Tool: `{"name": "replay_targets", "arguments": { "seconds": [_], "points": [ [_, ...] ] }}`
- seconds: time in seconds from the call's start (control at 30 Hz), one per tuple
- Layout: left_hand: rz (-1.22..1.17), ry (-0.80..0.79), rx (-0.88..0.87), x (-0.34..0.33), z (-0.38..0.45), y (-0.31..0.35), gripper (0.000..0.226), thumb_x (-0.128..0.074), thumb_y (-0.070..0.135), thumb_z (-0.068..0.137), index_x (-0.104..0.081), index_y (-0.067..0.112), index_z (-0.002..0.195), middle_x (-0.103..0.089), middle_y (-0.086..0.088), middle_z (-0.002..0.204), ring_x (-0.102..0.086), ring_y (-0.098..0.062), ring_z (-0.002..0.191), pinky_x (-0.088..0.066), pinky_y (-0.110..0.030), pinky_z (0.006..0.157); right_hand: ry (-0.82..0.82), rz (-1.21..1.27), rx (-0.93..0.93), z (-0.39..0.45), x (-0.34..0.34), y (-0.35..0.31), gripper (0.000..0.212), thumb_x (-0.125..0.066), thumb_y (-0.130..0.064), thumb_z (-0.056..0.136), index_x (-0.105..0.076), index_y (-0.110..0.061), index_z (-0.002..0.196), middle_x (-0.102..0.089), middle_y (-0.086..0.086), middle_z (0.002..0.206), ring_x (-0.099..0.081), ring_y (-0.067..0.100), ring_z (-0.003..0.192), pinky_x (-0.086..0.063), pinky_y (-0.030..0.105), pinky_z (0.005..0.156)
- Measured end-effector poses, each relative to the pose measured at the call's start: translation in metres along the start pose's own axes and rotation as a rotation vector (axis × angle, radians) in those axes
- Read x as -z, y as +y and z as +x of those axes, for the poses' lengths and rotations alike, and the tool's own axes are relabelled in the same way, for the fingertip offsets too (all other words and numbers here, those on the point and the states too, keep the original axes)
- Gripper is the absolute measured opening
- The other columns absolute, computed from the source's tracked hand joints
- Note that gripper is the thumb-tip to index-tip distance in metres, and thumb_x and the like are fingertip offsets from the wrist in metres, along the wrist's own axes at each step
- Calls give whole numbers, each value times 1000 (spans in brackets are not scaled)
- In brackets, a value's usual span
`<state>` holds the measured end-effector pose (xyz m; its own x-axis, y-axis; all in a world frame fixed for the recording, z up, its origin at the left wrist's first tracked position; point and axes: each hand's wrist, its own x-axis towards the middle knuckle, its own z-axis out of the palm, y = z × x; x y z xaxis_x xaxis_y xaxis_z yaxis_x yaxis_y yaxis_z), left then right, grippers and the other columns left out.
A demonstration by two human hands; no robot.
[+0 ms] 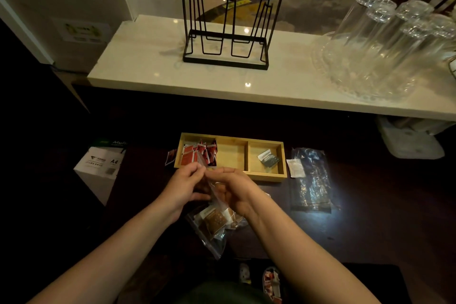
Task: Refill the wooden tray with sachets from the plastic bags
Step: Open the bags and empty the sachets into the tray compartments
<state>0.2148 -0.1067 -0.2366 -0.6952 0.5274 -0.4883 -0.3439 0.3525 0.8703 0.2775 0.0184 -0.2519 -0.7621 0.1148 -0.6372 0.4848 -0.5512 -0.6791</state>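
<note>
Bag (212,223) of brown sachets pinched at top by left hand (183,186) and right hand (233,190); tray (232,175) just beyond; empty bag (309,180) right.

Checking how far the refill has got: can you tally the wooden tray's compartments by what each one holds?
Holding red sachets: 1
Holding a grey sachet: 1
Nothing visible inside, the middle compartment: 1
Total: 3 compartments in the wooden tray

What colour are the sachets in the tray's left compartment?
Red, with some white; the sachets show best in the head view.
</note>
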Motion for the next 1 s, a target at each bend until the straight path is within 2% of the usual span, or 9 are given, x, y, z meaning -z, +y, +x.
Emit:
{"name": "replay_targets", "arguments": {
  "seconds": [0.1, 0.23, 0.37, 0.47, 0.57, 0.67, 0.8, 0.87, 1.0],
  "points": [
    [101, 19, -71, -4, 0, 2, 28, -42, 20, 99, -53, -6, 99, -64, -21, 97, -69, -24, 84, -59, -31, 66, 6, 56, 19, 0, 4, 0, 23, -78, -15, 71, -68, -6, 90, -70, 15, 88, -63, 26, 82, -49, 32, 72],
    [284, 27, -148, -5, 0, 6, 24, -41, 15, 99, -51, -6, 93, -62, -19, 91, -67, -24, 77, -60, -32, 64, 49, -65, 115, -3, 4, -3, 14, -72, -6, 78, -67, -13, 67, -69, 4, 70, -63, 17, 66, -50, 27, 64],
    [396, -29, -167, 0, 0, 7, 22, -42, 14, 98, -49, -4, 87, -61, -16, 81, -66, -21, 72, -60, -35, 66, 187, -256, 200, -10, 8, -14, 5, -64, -4, 84, -64, -6, 79, -62, -1, 69, -56, 12, 62, -48, 22, 57],
    [445, -50, -151, 6, -1, 10, 20, -44, 12, 97, -51, -4, 88, -59, -10, 80, -62, -12, 69, -56, -24, 60, 382, -641, 377, -7, 21, -23, 7, -63, -11, 88, -66, -6, 92, -60, -5, 76, -57, 10, 67, -47, 20, 59],
    [804, -43, -211, 23, 1, 20, 19, -49, 17, 93, -54, 5, 80, -61, -9, 83, -62, -20, 74, -53, -35, 65, 489, -1165, 672, -7, 34, -30, 8, -63, -15, 89, -70, -11, 90, -64, -2, 90, -61, 14, 79, -50, 27, 70],
    [1161, -6, -279, 32, 0, 38, 21, -51, 26, 91, -57, 11, 78, -57, -3, 86, -57, -20, 76, -50, -40, 70, 399, -1404, 853, -9, 46, -37, 8, -62, -11, 87, -69, -12, 84, -63, 3, 93, -63, 21, 82, -53, 37, 69],
    [1174, -59, -309, 25, 2, 47, 21, -52, 26, 90, -61, 11, 78, -53, 3, 94, -55, -13, 81, -51, -35, 75, 473, -1574, 836, -11, 42, -43, 10, -59, -12, 88, -68, -14, 88, -61, 4, 94, -63, 27, 83, -42, 31, 62],
    [1095, -62, -295, 20, 4, 47, 24, -52, 23, 90, -61, 6, 76, -57, -4, 92, -56, -18, 78, -48, -35, 72, 479, -1499, 940, -16, 33, -47, 15, -59, -24, 91, -68, -15, 100, -61, 3, 96, -63, 21, 81, -49, 33, 62],
    [924, -35, -245, 13, 8, 51, 23, -50, 22, 93, -65, 6, 85, -67, -12, 88, -65, -25, 74, -54, -42, 71, 121, -1414, 958, -30, 7, -45, 44, -64, -41, 85, -55, -21, 123, -62, -2, 107, -60, 10, 88, -46, 22, 71]
  ]
}}
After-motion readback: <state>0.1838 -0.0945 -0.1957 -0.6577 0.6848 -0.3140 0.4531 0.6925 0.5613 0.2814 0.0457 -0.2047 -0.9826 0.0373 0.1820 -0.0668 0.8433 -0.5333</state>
